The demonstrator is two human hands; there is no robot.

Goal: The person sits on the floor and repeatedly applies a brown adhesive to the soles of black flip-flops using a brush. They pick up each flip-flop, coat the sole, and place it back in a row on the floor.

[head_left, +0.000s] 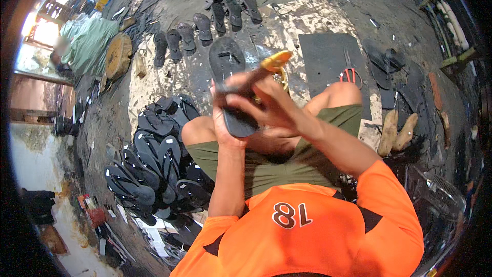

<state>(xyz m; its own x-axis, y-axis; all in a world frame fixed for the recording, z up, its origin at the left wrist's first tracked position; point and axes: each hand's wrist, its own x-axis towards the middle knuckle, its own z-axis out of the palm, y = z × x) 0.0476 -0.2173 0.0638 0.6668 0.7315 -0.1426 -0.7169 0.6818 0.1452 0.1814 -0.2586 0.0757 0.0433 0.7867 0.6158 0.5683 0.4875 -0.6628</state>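
My left hand [224, 123] grips a black sandal sole [227, 54] from beneath, near its heel end. The sole stretches away from me above my lap and has a dark slot-like mark near its toe end. My right hand [271, 100] crosses over the sole's middle, blurred by motion. In its closed fingers is a dark-handled tool with a yellow-coated tip [277, 60], pointing up and to the right. Its exact kind I cannot make out. Behind that hand a yellowish object [282, 79] shows only in part.
Several dark soles [187, 38] form a row ahead. Black flip-flops [154, 159] are heaped at my left. A black sheet [328, 61] with red-handled scissors [351, 76] lies ahead right, wooden foot forms [397, 133] at my right, and a round wood block [118, 55] at far left.
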